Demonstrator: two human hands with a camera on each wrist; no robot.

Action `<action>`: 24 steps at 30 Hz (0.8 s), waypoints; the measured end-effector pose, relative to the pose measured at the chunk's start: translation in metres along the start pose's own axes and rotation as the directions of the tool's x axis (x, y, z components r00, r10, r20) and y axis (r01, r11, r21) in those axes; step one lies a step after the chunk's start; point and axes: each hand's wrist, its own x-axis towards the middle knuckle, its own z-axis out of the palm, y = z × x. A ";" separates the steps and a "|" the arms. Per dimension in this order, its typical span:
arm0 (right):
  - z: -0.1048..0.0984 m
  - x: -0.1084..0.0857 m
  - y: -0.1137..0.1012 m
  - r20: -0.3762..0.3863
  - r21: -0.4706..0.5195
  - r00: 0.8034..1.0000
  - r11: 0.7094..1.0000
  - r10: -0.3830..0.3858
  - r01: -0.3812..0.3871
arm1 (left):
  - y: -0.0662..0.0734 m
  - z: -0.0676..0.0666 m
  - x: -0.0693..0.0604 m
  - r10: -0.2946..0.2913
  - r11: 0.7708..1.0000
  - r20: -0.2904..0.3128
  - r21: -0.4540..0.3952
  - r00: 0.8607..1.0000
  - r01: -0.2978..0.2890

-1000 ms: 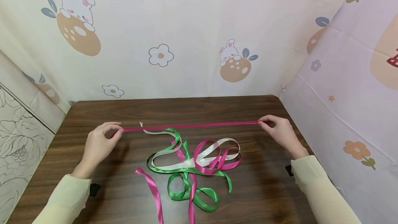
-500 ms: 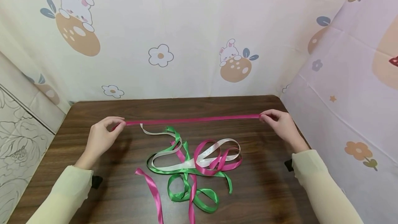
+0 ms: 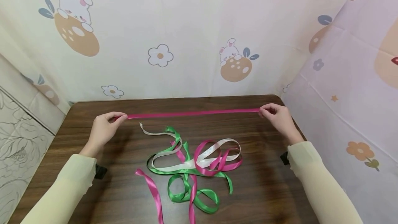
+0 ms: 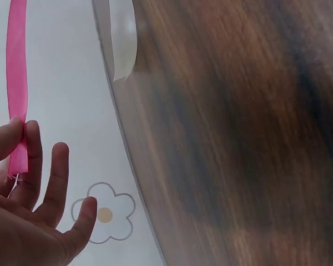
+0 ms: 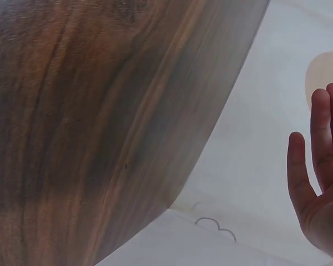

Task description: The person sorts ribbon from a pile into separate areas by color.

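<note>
A pink ribbon (image 3: 192, 113) is stretched nearly straight between both hands near the table's far edge. My left hand (image 3: 105, 127) pinches its left end between thumb and forefinger; in the left wrist view the frayed ribbon end (image 4: 19, 160) pokes out below the thumb, and the other fingers are spread. My right hand (image 3: 280, 118) pinches the right end; the right wrist view shows only part of that hand (image 5: 324, 183) and a sliver of pink at the frame's edge. Below the stretched ribbon lies a tangle of green ribbon (image 3: 208, 200), white ribbon (image 3: 168, 166) and pink ribbon (image 3: 203, 172).
A separate-looking pink strip (image 3: 152, 189) lies left of the tangle and runs out at the bottom of the head view. Printed curtains (image 3: 192, 17) hang behind and to the right of the brown wooden table (image 3: 255, 196).
Both hands have moved away from the person, toward the table's far edge, carrying the taut pink ribbon along. The tangled ribbons on the table have stayed put.
</note>
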 end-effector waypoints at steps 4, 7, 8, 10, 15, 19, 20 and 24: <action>0.001 0.009 -0.002 0.001 -0.006 1.000 1.000 0.016 -0.016 | 0.000 0.000 0.008 -0.013 1.000 0.029 -0.004 1.000 0.013; 0.003 0.016 -0.003 0.003 -0.013 1.000 1.000 0.022 -0.022 | 0.002 -0.001 0.015 -0.037 0.999 0.041 -0.008 0.998 0.038; 0.003 0.019 -0.004 0.006 -0.017 1.000 1.000 0.024 -0.023 | 0.002 -0.001 0.017 -0.046 0.999 0.038 -0.008 0.998 0.046; 0.005 0.024 -0.005 0.010 -0.022 0.999 0.999 0.030 -0.030 | 0.002 -0.001 0.022 -0.065 0.998 0.033 -0.008 0.997 0.065; 0.010 0.032 -0.005 0.006 -0.044 0.999 0.998 0.050 -0.049 | 0.002 0.003 0.033 -0.094 0.996 0.010 0.009 0.996 0.094; 0.014 0.038 -0.004 -0.021 -0.075 0.998 0.995 0.061 -0.062 | 0.000 0.007 0.040 -0.096 0.995 0.007 0.024 0.995 0.096; 0.016 0.040 -0.004 -0.030 -0.079 0.997 0.995 0.067 -0.069 | -0.001 0.008 0.042 -0.097 0.995 0.006 0.027 0.995 0.097; 0.021 0.045 -0.004 -0.047 -0.065 0.996 0.995 0.078 -0.081 | -0.004 0.013 0.049 -0.092 0.995 -0.013 0.040 0.996 0.092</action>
